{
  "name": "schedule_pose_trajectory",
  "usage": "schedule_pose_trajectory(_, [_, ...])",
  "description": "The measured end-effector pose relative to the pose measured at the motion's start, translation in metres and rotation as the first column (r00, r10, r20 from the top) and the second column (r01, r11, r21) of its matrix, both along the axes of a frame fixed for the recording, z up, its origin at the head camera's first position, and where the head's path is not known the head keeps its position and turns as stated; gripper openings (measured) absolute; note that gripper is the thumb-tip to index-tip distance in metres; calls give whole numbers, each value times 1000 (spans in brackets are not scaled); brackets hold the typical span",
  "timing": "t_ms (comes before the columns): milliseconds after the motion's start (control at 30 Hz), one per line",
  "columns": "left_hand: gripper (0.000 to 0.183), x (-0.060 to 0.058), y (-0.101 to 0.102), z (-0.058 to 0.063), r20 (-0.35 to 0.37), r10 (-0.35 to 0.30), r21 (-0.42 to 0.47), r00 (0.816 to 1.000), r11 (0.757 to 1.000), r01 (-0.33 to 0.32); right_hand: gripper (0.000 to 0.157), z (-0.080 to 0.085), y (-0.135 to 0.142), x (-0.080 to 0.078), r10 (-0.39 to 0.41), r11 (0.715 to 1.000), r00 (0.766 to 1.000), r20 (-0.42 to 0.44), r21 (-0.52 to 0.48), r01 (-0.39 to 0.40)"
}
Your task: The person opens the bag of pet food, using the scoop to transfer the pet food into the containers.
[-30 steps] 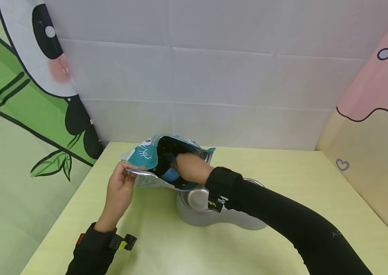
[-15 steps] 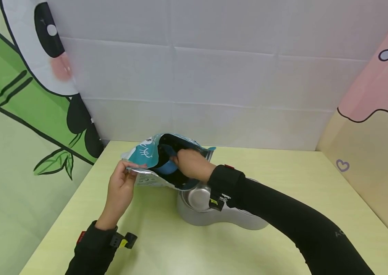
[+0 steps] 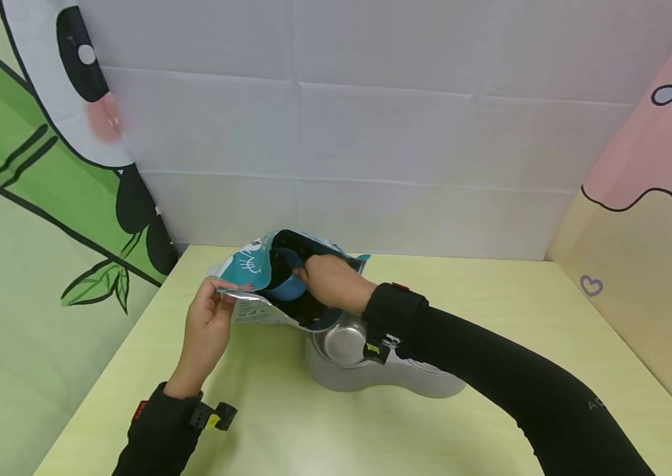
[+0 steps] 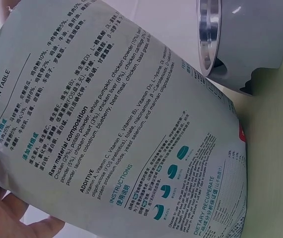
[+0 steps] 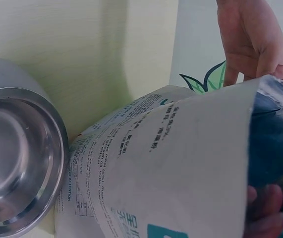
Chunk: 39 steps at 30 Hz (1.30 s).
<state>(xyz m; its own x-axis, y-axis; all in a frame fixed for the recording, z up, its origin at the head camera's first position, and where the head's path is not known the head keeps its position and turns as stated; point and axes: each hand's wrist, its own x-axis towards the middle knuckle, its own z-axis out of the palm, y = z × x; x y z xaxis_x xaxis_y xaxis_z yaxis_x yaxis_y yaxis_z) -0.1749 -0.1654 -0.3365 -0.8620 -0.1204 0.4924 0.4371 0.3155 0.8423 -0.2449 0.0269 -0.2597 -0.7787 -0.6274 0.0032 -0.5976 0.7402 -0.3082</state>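
Observation:
My left hand (image 3: 210, 324) pinches the near left edge of an open teal and white pet food bag (image 3: 247, 264), thumb and fingers on its rim. The bag tilts with its dark mouth toward me; printed ingredient text covers its white back in the left wrist view. Inside the mouth, my right hand (image 3: 336, 283) grips a blue scoop (image 3: 287, 289), whose rounded cup shows left of the fingers. In the right wrist view, the right fingertips (image 5: 265, 208) curl just inside the bag's rim. The bag's depth and its contents are hidden.
A grey double pet bowl stand (image 3: 342, 378) sits on the pale yellow table (image 3: 288, 423), right of the bag and partly under the right forearm. Its left steel bowl (image 3: 344, 344) shows; the right one is mostly covered. A printed cloth backdrop (image 3: 383, 145) stands behind the table.
My right hand has shifted slightly up and right within the bag mouth, and the blue scoop has risen and turned, showing more of its cup. The left hand keeps its hold on the bag.

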Motion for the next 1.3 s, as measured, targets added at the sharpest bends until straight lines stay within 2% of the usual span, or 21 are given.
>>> schedule_pose_trajectory(333, [10,-1,-1,0,14,-13,23,1000,1000,12,45,5,2,2,9,1000,1000,24,-10,-9])
schedule_pose_trajectory(500, [11,-1,1,0,16,-27,33,1000,999,26,43,5,5,5,24,1000,1000,-19,-14,-25])
schedule_pose_trajectory(733, [11,-2,1,1,13,8,0,1000,1000,-8,43,14,7,15,48,999,998,-28,-23,-49])
schedule_pose_trajectory(967, [11,-2,-1,1,21,22,-6,1000,1000,-22,45,18,11,19,14,1000,1000,20,-15,-14])
schedule_pose_trajectory(1300, [11,-3,-1,1,9,13,-4,1000,1000,-13,43,20,23,25,-14,999,999,33,-51,16])
